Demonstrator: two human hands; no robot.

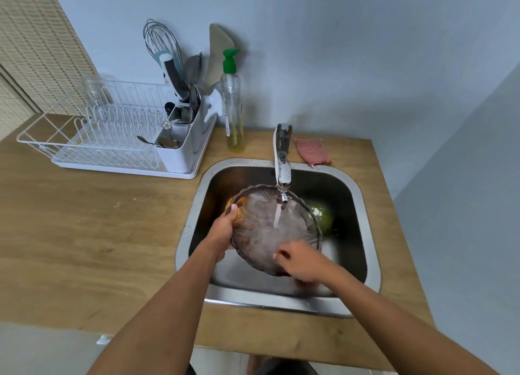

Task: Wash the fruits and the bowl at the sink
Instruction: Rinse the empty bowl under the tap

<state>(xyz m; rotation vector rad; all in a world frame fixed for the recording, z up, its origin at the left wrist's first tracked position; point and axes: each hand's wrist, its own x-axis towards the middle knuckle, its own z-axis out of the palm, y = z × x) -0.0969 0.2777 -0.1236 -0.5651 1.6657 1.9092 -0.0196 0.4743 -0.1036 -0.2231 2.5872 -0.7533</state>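
No readable text anywhere: the clear soap bottle with green pump [232, 104], upper centre of frame, has a small white tag, too small to read. Only marking is a flower decal on the white utensil caddy [180, 138].

Surface: light wooden countertop [84, 234] with a square stainless steel sink [363, 205] set into it, centre-right. Walls are plain pale blue-grey; a beige woven blind [36, 42] fills the upper left. White wire dish rack [92, 132] sits upper left on the counter with the caddy at its right end, holding a whisk, spatula and other utensils. Pink knitted scrub cloth [312, 150] lies on the counter just right of the chrome tap [282, 155].

Task item: smoky transparent glass bowl with scalloped rim and ribbed sides [264, 219], held tilted over the sink at frame centre, directly under the tap. Water stream lands inside it; the interior looks wet and streaky.

Left hand [223, 231] clamps the bowl's left rim, thumb hooked over the edge. Right hand [302, 260] sits at the bowl's lower right rim, fingers curled against the inside; can't tell if it's actually gripping anything.

Fruit in the basin: an orange fruit [231, 203] partly hidden behind the bowl's left edge, a green rounded fruit [323, 217] to the right of the bowl.
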